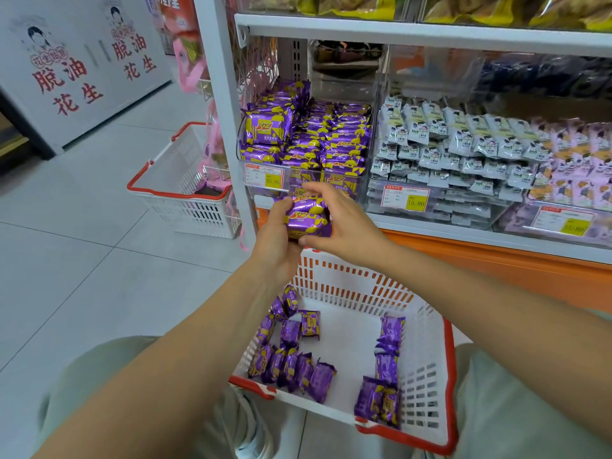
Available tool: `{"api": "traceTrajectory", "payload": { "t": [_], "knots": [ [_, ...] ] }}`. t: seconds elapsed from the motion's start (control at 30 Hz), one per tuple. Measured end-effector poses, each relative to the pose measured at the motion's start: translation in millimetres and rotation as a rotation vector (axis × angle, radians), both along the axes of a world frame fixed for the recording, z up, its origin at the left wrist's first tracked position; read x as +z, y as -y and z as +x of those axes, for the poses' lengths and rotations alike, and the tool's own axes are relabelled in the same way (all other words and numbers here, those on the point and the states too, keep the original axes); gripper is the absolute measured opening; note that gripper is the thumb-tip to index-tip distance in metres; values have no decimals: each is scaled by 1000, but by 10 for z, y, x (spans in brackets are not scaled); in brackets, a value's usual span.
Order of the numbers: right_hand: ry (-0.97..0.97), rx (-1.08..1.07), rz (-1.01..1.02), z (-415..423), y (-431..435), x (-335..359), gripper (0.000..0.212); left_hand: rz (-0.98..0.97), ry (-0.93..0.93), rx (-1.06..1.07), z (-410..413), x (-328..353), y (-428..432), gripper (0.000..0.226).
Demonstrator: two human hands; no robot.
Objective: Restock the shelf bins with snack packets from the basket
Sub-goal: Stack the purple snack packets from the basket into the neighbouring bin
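Two hands meet in front of the shelf [414,31]. The left hand [276,236] curls its fingers round the left side of a small stack of purple packets [306,217]. The right hand [341,220] clamps the same stack from the right, fingers over the top and thumb underneath. The stack looks like three packets, though the count is hard to make out. It is held just below the front of the leftmost bin [344,187] and above the far wall of the near basket [351,286]. Each packet is a glossy purple foil pillow with yellow patches and a slanted red-and-yellow logo. The near basket is white plastic with a red rim. It holds roughly ten loose packets [291,362] in a cluster on its left and about five more [385,362] along its right side. A second white-and-red basket [185,207] stands on the tiled floor beside the shelf post. Three clear bins show on this shelf level: the leftmost is heaped with the same purple packets, the middle bin [463,207] holds grey-white packets, and the right bin [530,223] holds lilac ones. Each bin front carries one price tag [264,177].
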State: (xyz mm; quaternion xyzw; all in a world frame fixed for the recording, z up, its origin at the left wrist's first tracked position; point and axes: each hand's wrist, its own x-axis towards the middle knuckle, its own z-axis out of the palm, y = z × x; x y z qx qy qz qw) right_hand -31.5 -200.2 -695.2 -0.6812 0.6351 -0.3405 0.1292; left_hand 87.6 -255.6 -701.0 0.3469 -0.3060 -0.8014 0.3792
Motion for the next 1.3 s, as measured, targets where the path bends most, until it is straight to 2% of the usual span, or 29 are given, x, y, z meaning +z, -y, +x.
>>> {"api": "traceTrajectory", "payload": {
  "t": [0.1, 0.23, 0.3, 0.37, 0.43, 0.57, 0.63, 0.73, 0.87, 0.93, 1.0, 1.03, 1.13, 1.3],
  "knots": [
    [72, -21, -33, -37, 108, 89, 70, -13, 6, -23, 2, 115, 105, 21],
    [189, -80, -73, -56, 296, 212, 60, -86, -33, -101, 25, 322, 272, 36],
    [277, -116, -93, -77, 396, 294, 58, -158, 64, -88, 39, 393, 351, 39],
    [357, -169, -110, -149, 504, 369, 56, -250, 260, -13, 21, 433, 431, 35],
    [396, -226, -95, -253, 623, 427, 55, -431, 493, 66, 4, 436, 525, 31],
    [382, -337, -93, -481, 964, 519, 59, -1040, 927, 75, -27, 380, 818, 45],
    [366, -383, -94, -568, 1160, 578, 59, -1280, 1056, 61, -85, 402, 1000, 52],
    [347, -474, -96, -687, 1464, 636, 58, -1488, 1167, 14, -199, 465, 1294, 60],
    [285, -605, -34, -869, 1840, 606, 68, -1597, 1307, -50, -387, 523, 1677, 77],
    [244, -662, 4, -958, 1994, 569, 57, -1610, 1355, -98, -484, 536, 1835, 77],
    [220, -711, 33, -1035, 2122, 529, 39, -1609, 1392, -149, -575, 543, 1949, 67],
    [217, -720, 46, -1062, 2175, 507, 38, -1610, 1407, -167, -610, 550, 1987, 63],
    [265, -695, 78, -1110, 2299, 448, 59, -1609, 1453, -211, -667, 549, 2053, 59],
    [320, -661, 34, -1192, 2443, 429, 64, -1666, 1499, -196, -686, 509, 2120, 73]
  ]
}}
